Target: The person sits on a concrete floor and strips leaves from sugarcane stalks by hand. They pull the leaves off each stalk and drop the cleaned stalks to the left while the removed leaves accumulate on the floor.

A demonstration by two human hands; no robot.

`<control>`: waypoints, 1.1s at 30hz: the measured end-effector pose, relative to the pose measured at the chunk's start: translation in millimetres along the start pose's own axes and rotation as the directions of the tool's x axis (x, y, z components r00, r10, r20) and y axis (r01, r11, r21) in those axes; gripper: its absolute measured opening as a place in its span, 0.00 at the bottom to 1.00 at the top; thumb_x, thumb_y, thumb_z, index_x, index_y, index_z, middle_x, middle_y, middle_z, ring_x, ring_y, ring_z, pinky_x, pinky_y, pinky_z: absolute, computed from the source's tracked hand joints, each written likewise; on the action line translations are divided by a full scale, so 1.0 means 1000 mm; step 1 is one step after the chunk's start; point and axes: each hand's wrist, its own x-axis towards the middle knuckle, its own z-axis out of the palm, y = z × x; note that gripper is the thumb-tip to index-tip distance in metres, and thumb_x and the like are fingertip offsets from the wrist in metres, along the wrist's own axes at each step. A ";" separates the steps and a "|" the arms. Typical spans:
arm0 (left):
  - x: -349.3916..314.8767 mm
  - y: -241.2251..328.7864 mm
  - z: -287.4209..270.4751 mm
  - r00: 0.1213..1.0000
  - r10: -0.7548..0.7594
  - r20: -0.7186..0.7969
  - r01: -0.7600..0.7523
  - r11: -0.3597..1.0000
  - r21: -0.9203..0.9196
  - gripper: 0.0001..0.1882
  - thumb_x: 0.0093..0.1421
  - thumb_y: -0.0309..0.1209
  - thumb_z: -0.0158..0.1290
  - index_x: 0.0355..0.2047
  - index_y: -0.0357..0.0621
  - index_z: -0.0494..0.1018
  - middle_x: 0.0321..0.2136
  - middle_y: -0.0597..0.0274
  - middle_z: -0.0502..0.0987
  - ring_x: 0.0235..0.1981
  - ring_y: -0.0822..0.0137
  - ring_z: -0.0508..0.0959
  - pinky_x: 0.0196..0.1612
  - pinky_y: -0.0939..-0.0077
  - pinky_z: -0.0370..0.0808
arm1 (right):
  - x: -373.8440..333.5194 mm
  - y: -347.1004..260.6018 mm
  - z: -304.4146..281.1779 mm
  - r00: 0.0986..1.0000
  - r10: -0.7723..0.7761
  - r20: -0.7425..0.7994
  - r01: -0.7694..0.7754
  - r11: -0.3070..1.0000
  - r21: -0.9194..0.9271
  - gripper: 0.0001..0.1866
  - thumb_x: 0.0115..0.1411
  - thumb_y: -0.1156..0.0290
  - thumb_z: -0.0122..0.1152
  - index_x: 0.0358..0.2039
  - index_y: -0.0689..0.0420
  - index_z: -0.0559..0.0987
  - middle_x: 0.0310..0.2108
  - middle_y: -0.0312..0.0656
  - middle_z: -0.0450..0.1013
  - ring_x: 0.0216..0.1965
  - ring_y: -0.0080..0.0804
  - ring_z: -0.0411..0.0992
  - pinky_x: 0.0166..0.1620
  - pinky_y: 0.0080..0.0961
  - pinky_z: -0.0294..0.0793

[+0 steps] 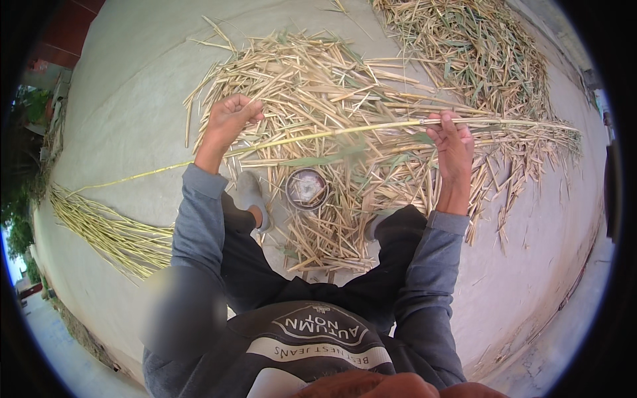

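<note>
A long, thin yellow-green reed stalk (298,138) stretches across in front of me, its far-left end near the ground. Toward its other end, my right hand (453,138) grips it between thumb and fingers. Just above the stalk, my left hand (232,119) is closed in a pinch. Whether anything thin is between those fingers I cannot make out. A blurred green leaf (355,151) shows below the middle of the stalk. Under both hands lies a wide heap of dry, straw-coloured husks and leaves (285,79).
Slender green stalks (113,229) lie bundled on the concrete floor at left. Between my feet stands a round dark-rimmed bowl (290,192) with whitish contents. A second dry heap (478,53) fills the far right. My left shoe (251,191) touches the heap's edge.
</note>
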 end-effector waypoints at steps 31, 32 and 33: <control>-0.013 0.031 0.074 0.932 0.187 0.310 -0.272 0.928 0.257 0.11 0.59 0.35 0.67 0.32 0.39 0.82 0.24 0.66 0.81 0.25 0.77 0.75 0.29 0.76 0.70 | -0.028 0.007 0.030 0.976 0.040 0.212 0.071 0.870 -0.488 0.18 0.67 0.58 0.65 0.30 0.60 0.76 0.29 0.44 0.81 0.30 0.32 0.82 0.35 0.25 0.80; -0.011 0.032 0.069 0.929 0.188 0.319 -0.281 0.920 0.275 0.11 0.59 0.35 0.67 0.32 0.39 0.82 0.24 0.66 0.80 0.25 0.77 0.75 0.30 0.77 0.71 | -0.029 0.011 0.028 0.942 0.042 0.332 0.144 0.844 -0.516 0.17 0.68 0.59 0.64 0.30 0.60 0.76 0.29 0.43 0.81 0.29 0.31 0.81 0.35 0.25 0.79; -0.010 0.034 0.066 0.911 0.224 0.345 -0.322 0.911 0.258 0.11 0.59 0.35 0.67 0.32 0.39 0.82 0.24 0.66 0.80 0.25 0.77 0.75 0.30 0.77 0.71 | -0.028 0.016 0.026 0.948 -0.005 0.317 0.241 0.660 -0.712 0.16 0.67 0.60 0.64 0.31 0.60 0.77 0.29 0.42 0.81 0.30 0.30 0.81 0.35 0.25 0.79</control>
